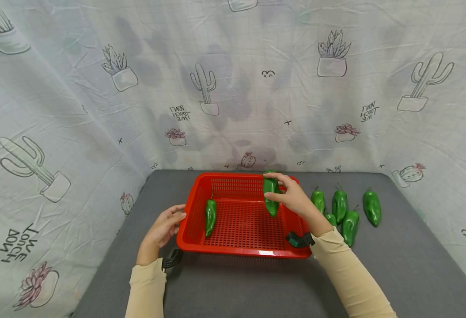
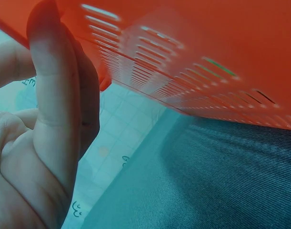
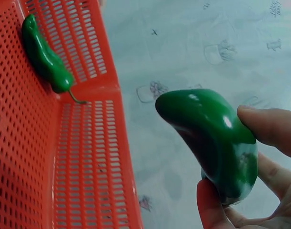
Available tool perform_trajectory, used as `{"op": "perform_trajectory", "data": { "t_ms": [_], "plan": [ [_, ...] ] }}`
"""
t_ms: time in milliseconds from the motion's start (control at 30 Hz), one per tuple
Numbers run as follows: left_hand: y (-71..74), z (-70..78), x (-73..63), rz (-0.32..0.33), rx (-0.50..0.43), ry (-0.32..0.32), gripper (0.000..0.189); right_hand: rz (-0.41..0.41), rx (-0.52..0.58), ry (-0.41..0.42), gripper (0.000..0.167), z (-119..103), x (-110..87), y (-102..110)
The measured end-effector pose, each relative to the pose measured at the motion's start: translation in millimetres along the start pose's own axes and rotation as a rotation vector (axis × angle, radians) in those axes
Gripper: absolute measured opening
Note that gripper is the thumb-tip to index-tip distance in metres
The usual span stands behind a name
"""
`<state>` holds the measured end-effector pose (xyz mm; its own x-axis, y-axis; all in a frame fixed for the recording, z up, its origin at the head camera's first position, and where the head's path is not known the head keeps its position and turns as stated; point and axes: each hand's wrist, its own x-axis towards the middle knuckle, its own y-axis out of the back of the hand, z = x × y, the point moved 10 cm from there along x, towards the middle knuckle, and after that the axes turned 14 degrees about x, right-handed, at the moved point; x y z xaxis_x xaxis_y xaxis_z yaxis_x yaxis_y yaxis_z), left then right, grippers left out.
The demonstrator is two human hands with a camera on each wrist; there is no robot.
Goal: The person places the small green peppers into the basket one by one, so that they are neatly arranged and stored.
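A red plastic basket (image 1: 244,252) with slotted walls stands on the grey table. My left hand (image 1: 164,227) holds its left rim, and in the left wrist view the fingers (image 2: 55,95) lie against the outer wall. Over the right part of the basket, my right hand (image 1: 294,196) grips a long green pepper (image 1: 271,198) between thumb and fingers. The right wrist view shows this glossy, curved pepper (image 3: 212,138) above the rim's level. Another green pepper (image 1: 210,217) with a thin stem lies inside, along the basket's left wall.
To the right of the basket, several green peppers (image 1: 350,227) lie in a loose group on the table (image 1: 240,291). One pepper (image 1: 372,207) sits a little apart, farther right. A white cloth (image 1: 240,88) printed with potted cacti hangs behind and at both sides.
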<state>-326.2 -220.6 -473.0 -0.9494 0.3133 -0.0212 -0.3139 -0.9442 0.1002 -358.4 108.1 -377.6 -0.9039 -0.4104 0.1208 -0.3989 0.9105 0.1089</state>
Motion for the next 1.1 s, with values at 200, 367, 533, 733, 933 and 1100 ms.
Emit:
{"op": "perform_trajectory", "data": {
  "t_ms": [200,367,533,733,933,1100],
  "plan": [
    [-1.2,-0.6,0.0,-0.002,-0.005,0.011,0.046,-0.015,0.053,-0.064,0.06,9,10.5,-12],
    [-0.9,-2.0,-0.8,0.008,-0.001,0.029,0.043,-0.023,0.088,-0.091,0.059,14,20.3,-24],
    [-1.1,-3.0,-0.1,-0.001,-0.007,0.016,0.043,-0.049,0.107,-0.084,0.059,15,28.6,-37],
    [-2.5,-1.8,0.1,-0.018,-0.011,0.004,0.046,-0.075,0.098,-0.097,0.058,15,34.9,-50],
    [-1.5,-1.0,0.3,-0.012,-0.011,0.005,0.044,-0.092,0.033,-0.104,0.056,22,43.6,-62],
    [-0.3,-1.2,0.3,0.007,-0.006,0.007,0.039,-0.121,-0.021,-0.103,0.054,24,49.4,-74]
  ]
}}
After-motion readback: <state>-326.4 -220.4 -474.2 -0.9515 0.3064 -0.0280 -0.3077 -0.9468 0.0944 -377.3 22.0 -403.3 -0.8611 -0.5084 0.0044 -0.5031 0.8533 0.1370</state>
